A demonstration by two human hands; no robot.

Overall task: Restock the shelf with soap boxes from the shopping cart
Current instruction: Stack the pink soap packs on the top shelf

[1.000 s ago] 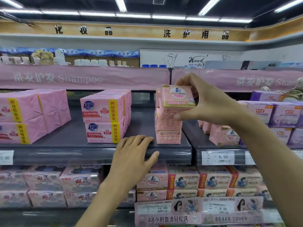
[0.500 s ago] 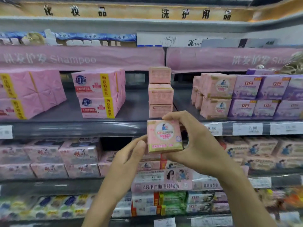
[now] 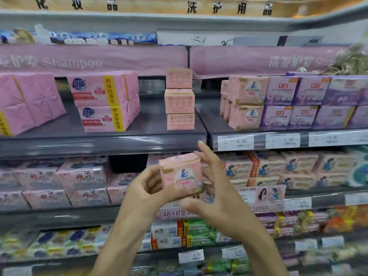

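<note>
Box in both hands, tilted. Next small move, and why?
Probably level the soap box and raise it to the shelf: left hand grips it tilted, right hand touches its side, well below the stack of three, and bare shelf shows beside that stack.

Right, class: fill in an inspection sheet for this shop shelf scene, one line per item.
Surface: dark shelf, partly stocked, bare gap beside stack of three pink boxes.
Job's things: pink soap box held in front of the shelves; shopping cart not seen.
Clutter: nothing seen.
Grips: left hand grips the box's left side; right hand, fingers spread, at its right side.
Cables: nothing seen.
Surroundings: purple soap packs, price tags, Shampoo banner.
</note>
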